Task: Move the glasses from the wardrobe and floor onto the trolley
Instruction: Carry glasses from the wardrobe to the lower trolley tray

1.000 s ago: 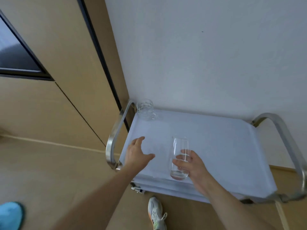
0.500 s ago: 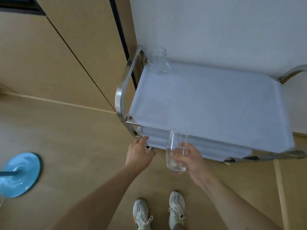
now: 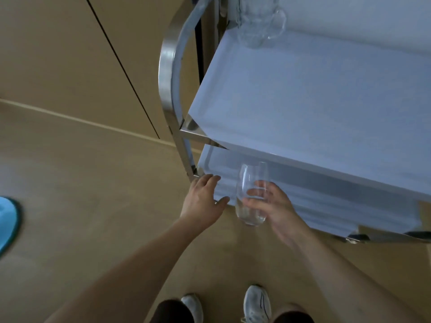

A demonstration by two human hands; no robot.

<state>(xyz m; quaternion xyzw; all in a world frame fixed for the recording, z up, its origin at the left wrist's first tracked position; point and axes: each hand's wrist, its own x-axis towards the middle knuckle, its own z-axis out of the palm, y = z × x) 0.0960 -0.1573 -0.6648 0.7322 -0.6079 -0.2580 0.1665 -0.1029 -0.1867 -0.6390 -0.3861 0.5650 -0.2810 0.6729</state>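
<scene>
My right hand (image 3: pixel 271 207) grips a tall clear glass (image 3: pixel 250 194), held upright in front of the trolley's lower shelf (image 3: pixel 326 201). My left hand (image 3: pixel 203 199) hovers beside it, fingers spread and relaxed, near the shelf's front left corner, holding nothing. The trolley has white shelves and a steel frame (image 3: pixel 169 66). A clear glass mug (image 3: pixel 258 19) stands at the back left corner of the top shelf (image 3: pixel 314 94).
Beige wardrobe doors (image 3: pixel 70 54) stand to the left of the trolley. A blue round object (image 3: pixel 7 220) lies on the wooden floor at the far left. My white shoes (image 3: pixel 256 304) are below, close to the trolley's front.
The glass in my right hand has come down from over the top shelf to the level of the lower shelf. My left hand dropped with it, and my view tilted downward.
</scene>
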